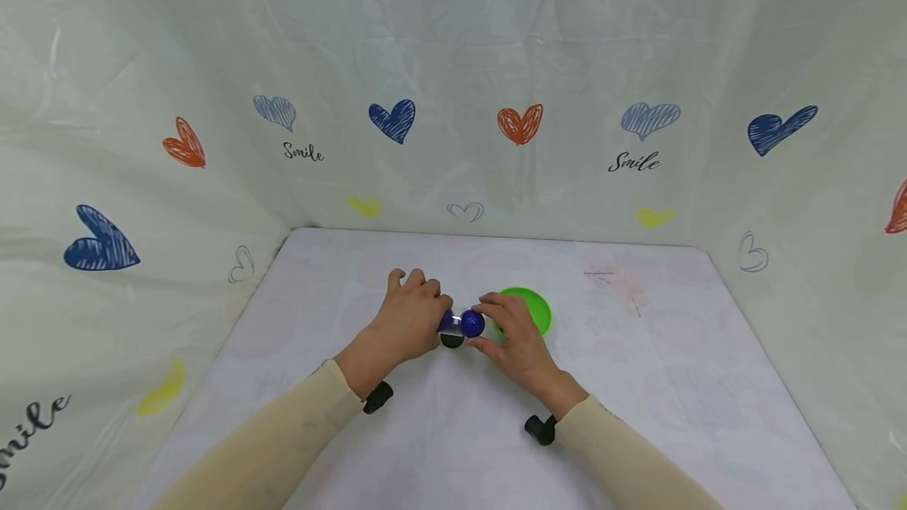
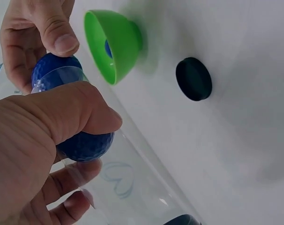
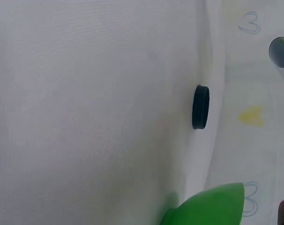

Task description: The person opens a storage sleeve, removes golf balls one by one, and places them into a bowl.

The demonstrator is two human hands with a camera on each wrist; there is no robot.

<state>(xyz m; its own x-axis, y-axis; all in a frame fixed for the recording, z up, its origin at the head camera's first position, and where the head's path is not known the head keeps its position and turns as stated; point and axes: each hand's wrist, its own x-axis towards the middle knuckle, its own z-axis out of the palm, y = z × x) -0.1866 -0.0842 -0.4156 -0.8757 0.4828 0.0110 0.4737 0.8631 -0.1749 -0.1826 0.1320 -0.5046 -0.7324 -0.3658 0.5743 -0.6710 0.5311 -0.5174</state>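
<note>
My left hand [image 1: 407, 315] grips a clear plastic tube [image 2: 137, 164] around its body. One blue golf ball [image 2: 88, 146] shows inside the tube, beneath the left thumb. At the tube's mouth, a second blue golf ball [image 1: 472, 323] sits partly within the rim, pinched between the thumb and fingers of my right hand [image 1: 520, 341]. Just beyond the right hand is a green bowl [image 1: 534, 307], and a blue ball [image 2: 108, 48] is visible inside it. A dark round cap [image 2: 193, 78] lies on the table near the bowl, below the tube.
The white table [image 1: 673, 384] is backed by a pale curtain [image 1: 567, 38] printed with hearts. Reddish marks [image 1: 616, 286] stain the tabletop at the back right. Black camera mounts [image 1: 542, 430] stick out from both wrists.
</note>
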